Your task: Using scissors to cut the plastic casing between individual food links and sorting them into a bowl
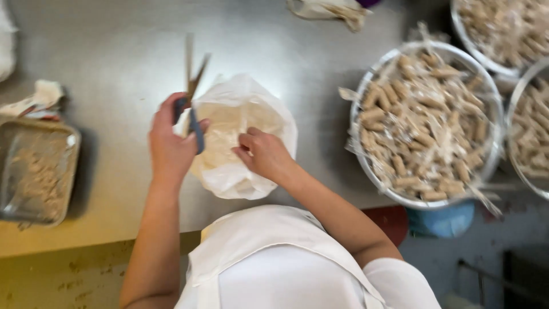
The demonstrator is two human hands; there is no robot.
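Left hand [170, 143] holds blue-handled scissors [193, 91], fingers through the loops, blades parted and pointing away from the body, above the far-left edge of a white plastic bag [240, 143]. The bag sits on the steel tabletop [114, 51] directly in front of the person, mouth open, with pale contents that the motion blur keeps me from naming. Right hand [264, 153] rests on the bag's near-right side, fingers curled and pinching the film; that grip is narrow and closed on plastic. To the right, a large metal bowl [366, 86] is heaped with small wrapped brown rolls [423, 120]; more bowls stand beyond it. To the left lies a shallow metal tray [40, 171] with crumbly residue. Judgement: for a clean cut, the right hand should keep the film taut and away from the blades, which should meet the plastic only, clear of the fingers, with the bag steadied flat against the tabletop.
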